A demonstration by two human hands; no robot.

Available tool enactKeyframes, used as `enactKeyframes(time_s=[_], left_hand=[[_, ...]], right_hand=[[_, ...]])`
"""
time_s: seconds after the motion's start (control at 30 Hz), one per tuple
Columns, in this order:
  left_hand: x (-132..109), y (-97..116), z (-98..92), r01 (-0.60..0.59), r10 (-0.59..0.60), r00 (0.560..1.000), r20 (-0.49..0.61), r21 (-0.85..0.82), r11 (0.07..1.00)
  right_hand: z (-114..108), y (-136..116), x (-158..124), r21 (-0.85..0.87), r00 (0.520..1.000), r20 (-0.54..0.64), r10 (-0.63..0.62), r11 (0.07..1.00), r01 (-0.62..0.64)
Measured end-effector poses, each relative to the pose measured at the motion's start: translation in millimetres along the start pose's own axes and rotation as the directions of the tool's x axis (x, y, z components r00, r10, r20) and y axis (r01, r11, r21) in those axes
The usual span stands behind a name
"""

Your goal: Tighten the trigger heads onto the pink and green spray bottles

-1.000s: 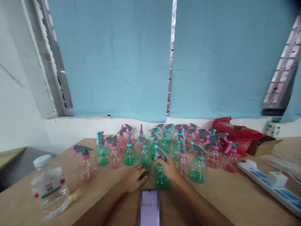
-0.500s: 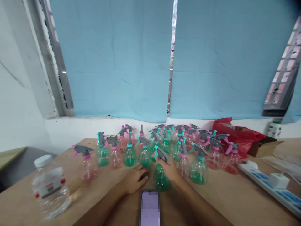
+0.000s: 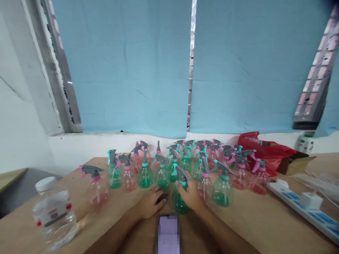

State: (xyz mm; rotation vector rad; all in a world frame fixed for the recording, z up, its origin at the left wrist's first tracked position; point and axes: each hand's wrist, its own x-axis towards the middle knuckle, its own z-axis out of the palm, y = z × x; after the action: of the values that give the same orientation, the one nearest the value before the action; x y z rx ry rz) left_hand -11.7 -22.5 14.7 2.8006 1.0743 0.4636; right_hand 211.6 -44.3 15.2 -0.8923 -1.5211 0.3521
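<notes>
Thumb and fingers of the right hand (image 3: 191,194) sit lower than half a second ago: off the sprayer head (image 3: 181,173), down around the neck and shoulder of the green spray bottle (image 3: 179,204), so the teal collar (image 3: 182,182) now shows. Left hand (image 3: 150,203) unmoved, palm down on the bench (image 3: 254,218), thumb spread from loosely bent fingers (a dark patch between them is probably shadow; cannot be sure).

Right grip: closed on the bottle, thumb across its near side, other fingers partly hidden. Handling judgement: a hold just under the collar seems surer than one on the head; best kept light, as the wall looks thin, with the wrist steady and the body clear of the pink-collared bottle (image 3: 204,185) to its right.

Position: bottle within the right grip, head above the thumb, body bulging below and left of the palm, beyond the phone (image 3: 168,234). Nearly upright; base contact uncertain.
</notes>
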Motion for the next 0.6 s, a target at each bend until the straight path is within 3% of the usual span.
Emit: enactKeyframes(time_s=[0.17, 0.43, 0.6], left_hand=[[0, 0, 0.8, 0.003, -0.003, 1.0, -0.017, 0.024, 1.0], [-1, 0, -0.3, 0.019, -0.019, 1.0, -0.005, -0.018, 1.0], [-1, 1, -1.2, 0.019, -0.019, 1.0, -0.01, -0.012, 1.0]], right_hand=[[4, 9, -14, -0.152, 0.998, 0.022, -0.062, 0.986, 0.065], [19, 31, -8, -0.411, 0.972, -0.233, -0.016, 0.908, -0.083], [25, 46, -13, -0.457, 0.964, -0.255, -0.081, 0.888, -0.047]])
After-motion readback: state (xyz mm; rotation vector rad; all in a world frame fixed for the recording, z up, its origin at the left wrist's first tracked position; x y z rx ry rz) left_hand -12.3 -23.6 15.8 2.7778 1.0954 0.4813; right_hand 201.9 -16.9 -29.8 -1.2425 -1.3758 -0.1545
